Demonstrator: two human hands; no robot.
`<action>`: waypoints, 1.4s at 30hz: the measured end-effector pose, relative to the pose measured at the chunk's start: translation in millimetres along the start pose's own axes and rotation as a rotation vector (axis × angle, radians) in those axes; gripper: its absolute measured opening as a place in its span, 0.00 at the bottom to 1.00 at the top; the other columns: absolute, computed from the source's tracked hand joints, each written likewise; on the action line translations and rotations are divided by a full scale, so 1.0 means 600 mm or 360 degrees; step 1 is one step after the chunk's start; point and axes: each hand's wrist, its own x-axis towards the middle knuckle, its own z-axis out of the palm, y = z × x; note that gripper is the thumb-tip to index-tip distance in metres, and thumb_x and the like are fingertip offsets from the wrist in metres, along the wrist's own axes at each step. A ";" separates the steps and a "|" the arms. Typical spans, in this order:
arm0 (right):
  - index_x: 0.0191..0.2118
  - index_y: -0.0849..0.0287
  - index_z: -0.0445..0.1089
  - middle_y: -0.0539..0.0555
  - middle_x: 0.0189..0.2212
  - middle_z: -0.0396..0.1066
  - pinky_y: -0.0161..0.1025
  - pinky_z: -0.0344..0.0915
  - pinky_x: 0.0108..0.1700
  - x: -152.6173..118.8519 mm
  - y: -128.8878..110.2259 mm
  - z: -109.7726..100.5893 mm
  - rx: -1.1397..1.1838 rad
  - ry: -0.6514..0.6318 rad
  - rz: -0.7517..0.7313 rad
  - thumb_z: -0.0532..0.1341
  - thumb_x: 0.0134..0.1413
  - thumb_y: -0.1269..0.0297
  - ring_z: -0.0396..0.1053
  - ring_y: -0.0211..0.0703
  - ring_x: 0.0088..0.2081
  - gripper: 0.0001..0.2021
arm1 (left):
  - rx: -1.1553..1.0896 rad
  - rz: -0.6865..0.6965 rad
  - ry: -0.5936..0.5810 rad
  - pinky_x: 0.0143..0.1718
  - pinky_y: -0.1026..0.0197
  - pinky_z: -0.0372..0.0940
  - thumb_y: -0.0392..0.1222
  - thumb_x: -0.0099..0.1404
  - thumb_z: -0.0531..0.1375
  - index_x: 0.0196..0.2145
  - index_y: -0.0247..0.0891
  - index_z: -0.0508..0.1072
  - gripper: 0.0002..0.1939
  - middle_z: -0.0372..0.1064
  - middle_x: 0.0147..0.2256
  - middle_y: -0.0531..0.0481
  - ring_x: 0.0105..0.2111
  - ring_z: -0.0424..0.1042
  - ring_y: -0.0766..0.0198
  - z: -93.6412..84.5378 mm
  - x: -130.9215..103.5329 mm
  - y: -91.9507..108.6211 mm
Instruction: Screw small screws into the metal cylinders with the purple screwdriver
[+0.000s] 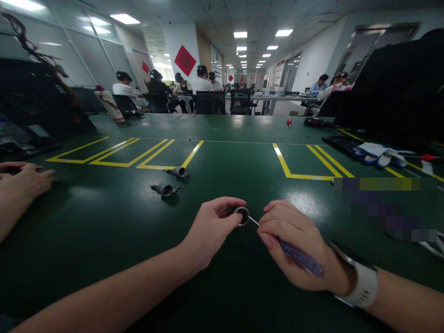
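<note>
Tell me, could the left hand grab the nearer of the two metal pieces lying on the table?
Probably not right now: the left hand is holding another metal piece. If it were free, likely yes: nothing seems to stand between it and the nearer piece.

I wear a watch (349,254) on my right wrist, behind my right hand (294,231). Its case has a silvery rim around a dark, glossy face, which I see at such a slant that I cannot make out any reading. The strap (367,282) is off-white, broad and smooth, with a matt look, and small dark slots (364,296) are set in a row in it. A thin silvery edge shows at its lower end; I cannot tell whether that is a buckle. My left hand (212,226) and its wrist are bare, and so are both forearms out to where my view ends.
</note>
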 end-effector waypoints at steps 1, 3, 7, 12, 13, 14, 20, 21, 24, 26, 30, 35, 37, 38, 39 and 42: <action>0.35 0.60 0.66 0.53 0.27 0.69 0.46 0.64 0.41 0.000 -0.001 0.000 -0.0012 -0.0005 -0.0008 0.55 0.51 0.75 0.66 0.41 0.30 0.06 | 0.0008 0.0003 0.0008 0.41 0.58 0.67 0.33 0.52 0.62 0.37 0.34 0.74 0.12 0.75 0.35 0.46 0.35 0.73 0.62 0.000 0.000 0.000; 0.34 0.60 0.65 0.53 0.27 0.69 0.46 0.64 0.41 0.001 -0.004 0.000 -0.0035 -0.0026 -0.0025 0.55 0.51 0.75 0.66 0.41 0.31 0.06 | 0.0015 0.0005 0.0019 0.40 0.59 0.67 0.33 0.52 0.62 0.37 0.34 0.74 0.12 0.75 0.34 0.46 0.35 0.73 0.62 0.000 0.001 -0.002; 0.33 0.60 0.65 0.53 0.26 0.69 0.46 0.64 0.41 0.003 -0.008 -0.003 -0.0086 -0.0041 -0.0038 0.55 0.51 0.74 0.65 0.40 0.29 0.05 | 0.0022 0.0022 0.0003 0.40 0.59 0.68 0.34 0.53 0.62 0.37 0.34 0.75 0.12 0.75 0.35 0.46 0.35 0.74 0.61 -0.002 0.003 -0.004; 0.33 0.61 0.65 0.53 0.27 0.69 0.46 0.64 0.42 0.001 -0.011 -0.003 -0.0136 -0.0055 -0.0068 0.55 0.51 0.75 0.66 0.40 0.30 0.04 | 0.0016 0.0020 0.0013 0.40 0.58 0.68 0.34 0.53 0.61 0.37 0.33 0.75 0.12 0.75 0.34 0.46 0.35 0.74 0.61 -0.001 0.002 -0.004; 0.33 0.61 0.65 0.53 0.27 0.70 0.46 0.64 0.42 0.000 -0.011 -0.002 -0.0144 -0.0058 -0.0081 0.56 0.51 0.75 0.66 0.40 0.30 0.04 | 0.0016 0.0018 0.0021 0.40 0.58 0.68 0.34 0.53 0.61 0.37 0.33 0.75 0.12 0.75 0.34 0.46 0.35 0.74 0.61 -0.001 0.002 -0.003; 0.33 0.61 0.65 0.53 0.27 0.70 0.46 0.64 0.42 -0.001 -0.011 -0.002 -0.0149 -0.0059 -0.0092 0.56 0.51 0.75 0.66 0.40 0.30 0.04 | 0.0019 0.0018 0.0028 0.39 0.58 0.68 0.34 0.53 0.61 0.38 0.33 0.75 0.12 0.75 0.34 0.46 0.35 0.74 0.61 0.000 0.001 -0.003; 0.34 0.60 0.65 0.52 0.27 0.70 0.47 0.65 0.43 -0.003 -0.009 0.002 -0.0174 -0.0041 -0.0111 0.55 0.52 0.74 0.66 0.40 0.29 0.05 | 0.0041 0.0030 0.0053 0.39 0.60 0.68 0.32 0.52 0.61 0.36 0.34 0.75 0.11 0.76 0.33 0.47 0.33 0.74 0.62 0.002 0.001 -0.001; 0.34 0.60 0.65 0.52 0.27 0.70 0.47 0.65 0.43 -0.003 -0.009 0.003 -0.0190 -0.0039 -0.0112 0.55 0.52 0.74 0.66 0.39 0.29 0.05 | 0.0036 0.0028 0.0051 0.39 0.60 0.68 0.32 0.52 0.61 0.36 0.34 0.75 0.11 0.76 0.32 0.47 0.33 0.74 0.63 0.002 0.000 0.000; 0.33 0.61 0.66 0.53 0.26 0.70 0.47 0.65 0.43 -0.002 -0.011 0.005 -0.0227 -0.0040 -0.0119 0.55 0.51 0.75 0.66 0.40 0.29 0.05 | 0.0028 0.0019 0.0039 0.39 0.60 0.68 0.32 0.52 0.61 0.36 0.33 0.75 0.11 0.76 0.32 0.47 0.33 0.74 0.63 0.003 -0.001 0.001; 0.33 0.61 0.66 0.54 0.26 0.70 0.47 0.65 0.42 -0.002 -0.013 0.005 -0.0216 -0.0053 -0.0115 0.55 0.51 0.75 0.67 0.40 0.29 0.05 | 0.0033 0.0009 0.0042 0.38 0.60 0.68 0.32 0.53 0.61 0.35 0.33 0.76 0.10 0.75 0.31 0.47 0.32 0.74 0.63 0.003 -0.001 0.001; 0.33 0.60 0.67 0.52 0.27 0.70 0.48 0.63 0.45 0.000 -0.012 -0.003 0.0032 0.0047 -0.0024 0.55 0.51 0.76 0.67 0.39 0.29 0.06 | 0.0019 -0.0004 0.0021 0.38 0.60 0.69 0.31 0.54 0.60 0.35 0.33 0.75 0.10 0.75 0.32 0.47 0.32 0.73 0.63 -0.001 0.005 -0.002; 0.29 0.59 0.68 0.50 0.24 0.69 0.43 0.66 0.38 0.002 0.033 -0.005 0.0570 0.0338 0.0818 0.53 0.58 0.64 0.67 0.38 0.28 0.10 | -0.0070 -0.0055 0.0060 0.40 0.58 0.69 0.30 0.54 0.60 0.39 0.33 0.72 0.13 0.72 0.41 0.43 0.39 0.72 0.60 -0.009 0.014 -0.003; 0.29 0.60 0.68 0.51 0.24 0.69 0.39 0.65 0.32 0.001 0.057 0.002 0.0806 0.0322 0.1179 0.55 0.57 0.58 0.67 0.39 0.28 0.12 | -0.0144 -0.0065 0.0087 0.43 0.56 0.69 0.29 0.53 0.61 0.42 0.34 0.69 0.17 0.70 0.45 0.43 0.42 0.71 0.59 -0.013 0.016 -0.002; 0.29 0.61 0.68 0.51 0.25 0.69 0.39 0.65 0.32 0.001 0.067 0.005 0.0902 0.0292 0.1303 0.56 0.56 0.57 0.67 0.39 0.28 0.12 | -0.0176 -0.0062 0.0089 0.45 0.56 0.68 0.29 0.53 0.61 0.43 0.35 0.68 0.19 0.69 0.46 0.43 0.43 0.71 0.59 -0.014 0.016 -0.001; 0.29 0.61 0.68 0.51 0.25 0.69 0.38 0.64 0.32 0.001 0.074 0.009 0.0984 0.0283 0.1388 0.57 0.55 0.57 0.67 0.38 0.28 0.12 | -0.0196 -0.0058 0.0088 0.47 0.55 0.67 0.29 0.52 0.62 0.44 0.36 0.67 0.19 0.68 0.47 0.43 0.43 0.70 0.59 -0.016 0.017 -0.001; 0.30 0.62 0.68 0.51 0.26 0.69 0.38 0.64 0.34 0.002 0.082 0.015 0.1099 0.0262 0.1477 0.58 0.53 0.56 0.67 0.37 0.29 0.12 | -0.0180 -0.0043 0.0087 0.49 0.53 0.65 0.30 0.52 0.62 0.43 0.36 0.67 0.19 0.68 0.47 0.44 0.45 0.70 0.59 -0.019 0.018 -0.002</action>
